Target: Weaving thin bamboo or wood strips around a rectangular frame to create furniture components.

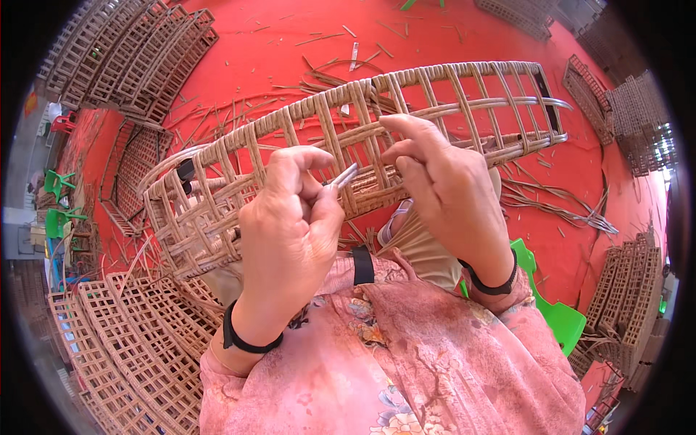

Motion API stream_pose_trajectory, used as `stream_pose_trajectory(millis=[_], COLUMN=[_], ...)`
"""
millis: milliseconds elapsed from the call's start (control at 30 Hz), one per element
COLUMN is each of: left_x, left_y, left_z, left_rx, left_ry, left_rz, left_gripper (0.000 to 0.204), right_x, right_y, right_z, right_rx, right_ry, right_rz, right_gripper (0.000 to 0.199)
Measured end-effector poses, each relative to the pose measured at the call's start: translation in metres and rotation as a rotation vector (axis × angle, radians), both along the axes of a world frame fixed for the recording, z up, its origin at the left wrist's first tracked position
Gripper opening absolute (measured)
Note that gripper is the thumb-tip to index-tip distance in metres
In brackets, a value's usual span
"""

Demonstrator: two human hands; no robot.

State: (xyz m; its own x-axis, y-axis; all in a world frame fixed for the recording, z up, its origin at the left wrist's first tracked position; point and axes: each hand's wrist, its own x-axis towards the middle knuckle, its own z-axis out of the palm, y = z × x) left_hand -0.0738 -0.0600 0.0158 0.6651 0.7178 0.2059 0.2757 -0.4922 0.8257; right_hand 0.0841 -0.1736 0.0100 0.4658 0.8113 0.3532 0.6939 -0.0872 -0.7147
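The long woven rattan frame [348,138] lies across the lap, long axis left to right, just beyond both hands. Left hand [290,225] is pinched on a thin flat strip [346,176] pointing at the weave; right hand [442,181] has fingers curled, touching the frame's near rail.

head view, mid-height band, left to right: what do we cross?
green plastic chairs → flat woven panel on the red floor → left hand pinching a thin strip → right hand on the long woven frame → loose cane strands → stacked woven panels
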Motion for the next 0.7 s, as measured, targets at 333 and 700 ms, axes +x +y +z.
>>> stream_pose_trajectory(millis=[333,700], left_x=[0.004,0.029], left_y=[0.015,0.006], left_z=[-0.016,-0.022], left_rx=[-0.19,0.253], left_ry=[-0.105,-0.107], left_rz=[-0.126,-0.22], left_gripper=[0.024,0.02], right_x=[-0.005,0.01], right_y=[0.011,0.0], right_z=[-0.007,-0.003], right_rx=[-0.156,0.041], right_ry=[-0.222,0.07], right_rz=[0.116,0.009], right_gripper=[0.055,0.042])
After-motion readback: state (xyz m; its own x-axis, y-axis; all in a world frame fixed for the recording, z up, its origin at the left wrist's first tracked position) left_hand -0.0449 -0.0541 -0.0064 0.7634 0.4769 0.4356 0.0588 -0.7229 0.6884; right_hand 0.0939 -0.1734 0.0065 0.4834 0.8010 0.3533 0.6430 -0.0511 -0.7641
